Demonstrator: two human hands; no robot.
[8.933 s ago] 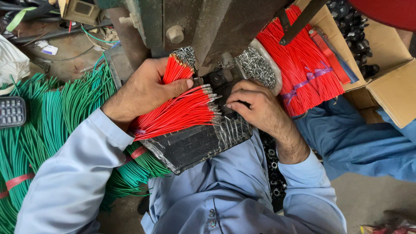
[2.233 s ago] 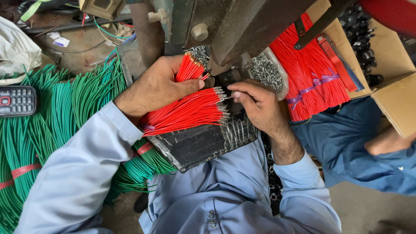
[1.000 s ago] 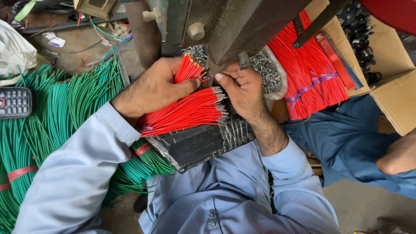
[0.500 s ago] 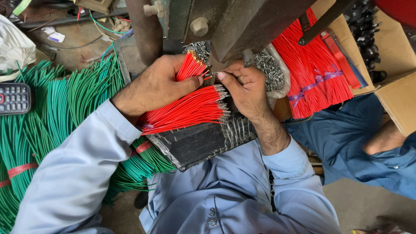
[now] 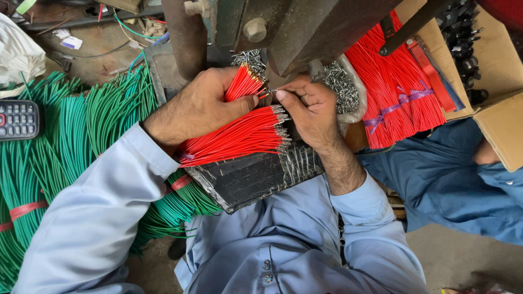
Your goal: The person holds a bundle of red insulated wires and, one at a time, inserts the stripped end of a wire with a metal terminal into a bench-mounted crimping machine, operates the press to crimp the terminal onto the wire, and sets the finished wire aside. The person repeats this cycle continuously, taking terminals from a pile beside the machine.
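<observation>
Holding a small fan of short red insulated wires with metal-tipped ends (image 5: 244, 86), the left hand (image 5: 204, 106) has its grip closed round them, thumb pressed across the bunch, just below the dark steel press machine (image 5: 305, 27). The right hand (image 5: 308, 109) sits just to the right, its grip pinched shut on a single thin wire end (image 5: 271, 91) between thumb and forefinger, pointing left toward the fan.

Beneath both hands lies a larger bundle of red wires with silvery stripped tips (image 5: 239, 136), resting on a black ribbed plastic-wrapped pad (image 5: 256, 177) across the person's lap. A heap of small silvery metal terminals (image 5: 340, 84) lies just right of the right hand, at the foot of the machine.

To the left, thick bundles of green insulated wires (image 5: 71, 130) are spread out, with a dark keypad phone (image 5: 17, 120) at the far left edge. On the right, a tied bundle of red wires (image 5: 395, 87) lies against a brown cardboard box (image 5: 504, 122). Another person's blue sleeve (image 5: 463, 185) shows near the right.
</observation>
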